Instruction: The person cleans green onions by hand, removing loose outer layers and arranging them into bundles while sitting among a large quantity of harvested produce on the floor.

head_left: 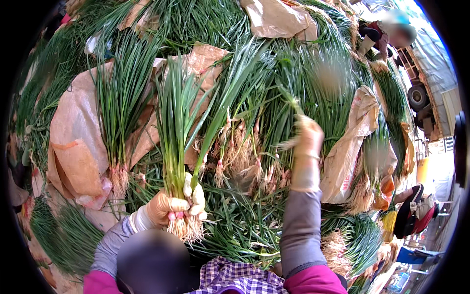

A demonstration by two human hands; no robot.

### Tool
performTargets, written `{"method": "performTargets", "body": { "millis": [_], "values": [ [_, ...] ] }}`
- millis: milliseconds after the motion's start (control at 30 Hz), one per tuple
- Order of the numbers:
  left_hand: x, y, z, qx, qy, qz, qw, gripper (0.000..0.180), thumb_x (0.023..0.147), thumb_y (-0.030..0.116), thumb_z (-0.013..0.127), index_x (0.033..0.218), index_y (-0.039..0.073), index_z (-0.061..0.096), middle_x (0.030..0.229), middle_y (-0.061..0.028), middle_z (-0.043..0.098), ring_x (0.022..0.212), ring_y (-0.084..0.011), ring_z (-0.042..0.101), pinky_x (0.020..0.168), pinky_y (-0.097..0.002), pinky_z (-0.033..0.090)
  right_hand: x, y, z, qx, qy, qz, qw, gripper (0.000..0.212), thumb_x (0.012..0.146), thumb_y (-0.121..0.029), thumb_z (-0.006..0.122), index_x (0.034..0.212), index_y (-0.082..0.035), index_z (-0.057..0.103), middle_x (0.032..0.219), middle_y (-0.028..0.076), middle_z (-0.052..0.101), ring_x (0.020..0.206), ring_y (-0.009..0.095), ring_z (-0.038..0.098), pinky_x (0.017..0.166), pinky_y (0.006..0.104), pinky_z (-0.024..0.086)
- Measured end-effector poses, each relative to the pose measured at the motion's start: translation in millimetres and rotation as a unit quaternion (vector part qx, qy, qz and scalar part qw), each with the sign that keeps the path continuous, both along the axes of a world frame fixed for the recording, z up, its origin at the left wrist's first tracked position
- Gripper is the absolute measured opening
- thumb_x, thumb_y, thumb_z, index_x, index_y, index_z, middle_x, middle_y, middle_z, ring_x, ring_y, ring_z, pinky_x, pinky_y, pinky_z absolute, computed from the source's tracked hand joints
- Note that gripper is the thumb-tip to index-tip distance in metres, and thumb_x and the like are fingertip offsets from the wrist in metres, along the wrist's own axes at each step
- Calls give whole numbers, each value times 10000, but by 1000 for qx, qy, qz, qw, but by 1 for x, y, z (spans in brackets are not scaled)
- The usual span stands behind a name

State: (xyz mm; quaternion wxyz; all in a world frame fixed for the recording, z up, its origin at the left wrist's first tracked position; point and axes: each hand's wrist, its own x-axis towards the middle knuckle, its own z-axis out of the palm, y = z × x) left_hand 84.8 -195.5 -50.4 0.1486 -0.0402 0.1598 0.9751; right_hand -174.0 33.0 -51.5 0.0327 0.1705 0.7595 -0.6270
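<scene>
My left hand (169,205), in a pale glove, is closed round the lower stems of an upright bunch of spring onions (177,127). Pinkish bulbs and pale roots stick out below the grip, and long green leaves rise above it. White gloved fingers (196,200) show on the bunch's right side. Further right, my right hand (309,134), also gloved, is raised with the arm stretched forward. Its fingers are closed on what looks like a single spring onion, smeared by motion. Just beyond the hands lies a pile of spring onions (245,142), roots facing me.
Another bunch (120,112) leans on a tan sack (73,122) at left. More sacks (342,157) lie right and far. Loose green leaves (240,220) cover the near ground. A rooted bundle (342,245) lies near right. One person (382,36) bends at far right, near a wheeled vehicle (418,95).
</scene>
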Motion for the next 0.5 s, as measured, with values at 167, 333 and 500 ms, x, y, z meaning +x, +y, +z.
{"method": "performTargets", "body": {
  "millis": [167,333,500],
  "values": [
    [-9,8,-2,-103,-101,-51,988,321,757,56,620,1066,1,551,871,-105,585,808,-198,586,796,-422,502,57,49,6,14,-89,235,968,285,867,-312,618,830,-30,633,662,22,565,476,81,456,434,220,417],
    [-13,31,-27,-83,-195,-89,973,374,772,19,585,1133,-21,496,905,-132,610,862,-214,620,865,-416,517,159,16,-1,-71,-151,303,938,263,872,-190,616,1011,33,610,846,94,644,791,145,603,729,261,463],
    [-12,41,-27,-185,-234,-137,945,235,779,38,607,1009,8,571,673,-74,618,413,-17,488,346,-121,371,196,-19,-25,75,-4,430,899,275,877,-179,619,1065,21,618,1003,97,639,811,164,628,732,310,504]
  ]
}}
